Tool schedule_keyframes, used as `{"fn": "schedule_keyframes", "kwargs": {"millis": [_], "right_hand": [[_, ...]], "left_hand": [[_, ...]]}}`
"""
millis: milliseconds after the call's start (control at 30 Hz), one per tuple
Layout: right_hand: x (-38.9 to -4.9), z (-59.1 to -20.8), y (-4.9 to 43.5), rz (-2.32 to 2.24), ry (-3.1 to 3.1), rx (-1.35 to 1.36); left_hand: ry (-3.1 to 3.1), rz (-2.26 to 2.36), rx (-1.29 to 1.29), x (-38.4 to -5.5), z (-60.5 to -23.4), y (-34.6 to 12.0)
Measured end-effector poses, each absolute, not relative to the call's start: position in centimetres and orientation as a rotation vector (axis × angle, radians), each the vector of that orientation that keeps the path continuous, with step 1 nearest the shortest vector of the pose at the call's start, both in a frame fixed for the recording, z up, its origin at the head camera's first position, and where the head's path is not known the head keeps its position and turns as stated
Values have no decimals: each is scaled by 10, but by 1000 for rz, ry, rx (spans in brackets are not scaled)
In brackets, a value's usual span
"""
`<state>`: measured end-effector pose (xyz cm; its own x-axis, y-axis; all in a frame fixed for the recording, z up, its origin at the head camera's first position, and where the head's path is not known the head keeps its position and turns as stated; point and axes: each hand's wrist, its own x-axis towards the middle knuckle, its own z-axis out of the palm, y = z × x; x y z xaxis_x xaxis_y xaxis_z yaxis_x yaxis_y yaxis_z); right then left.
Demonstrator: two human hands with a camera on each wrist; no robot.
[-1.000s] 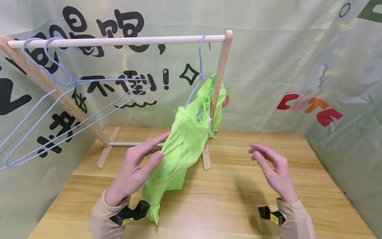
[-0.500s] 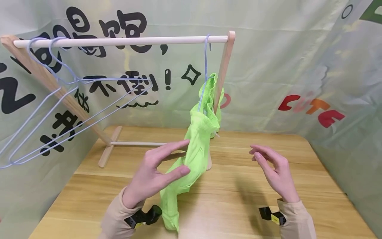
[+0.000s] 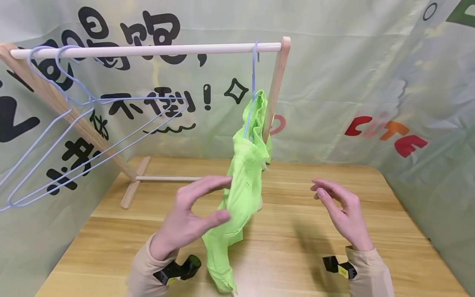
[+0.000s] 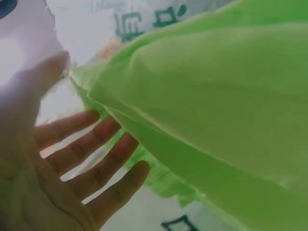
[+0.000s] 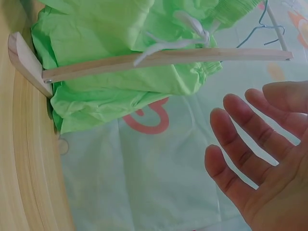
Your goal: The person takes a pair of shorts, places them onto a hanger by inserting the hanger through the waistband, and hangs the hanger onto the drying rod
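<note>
A pair of green pants (image 3: 245, 177) with a gathered elastic waist hangs from a light purple hanger (image 3: 254, 70) at the right end of the rack's rod. In the right wrist view, a white drawstring (image 5: 166, 45) dangles from the waist. My left hand (image 3: 189, 216) is beside the left edge of the pants, thumb apart from the fingers. Its spread fingers reach the fabric's edge in the left wrist view; whether they touch it I cannot tell. Off to the right, my right hand (image 3: 341, 210) hovers above the table, fingers relaxed, holding nothing.
The rack has a white rod (image 3: 148, 50) and wooden side posts (image 3: 275, 90). Two bare hangers (image 3: 92, 99) hang at its left end and jut toward me. Beneath is a wooden table (image 3: 289, 247), enclosed by a printed cloth backdrop (image 3: 334, 82).
My left hand has shifted right, and the pants have swung right and turned more edge-on on their hanger. Over the last half second the lower leg swung slightly further right. My right hand has stayed put.
</note>
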<state>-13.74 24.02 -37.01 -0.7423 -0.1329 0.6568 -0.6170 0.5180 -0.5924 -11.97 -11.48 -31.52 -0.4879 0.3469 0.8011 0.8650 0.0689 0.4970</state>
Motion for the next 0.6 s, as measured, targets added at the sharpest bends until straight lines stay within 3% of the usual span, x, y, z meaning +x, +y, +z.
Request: {"fn": "schedule_keyframes", "kwargs": {"millis": [600], "right_hand": [[-137, -369, 244, 1118, -2196, 619]], "left_hand": [[-2013, -1502, -920, -129, -334, -177]]}}
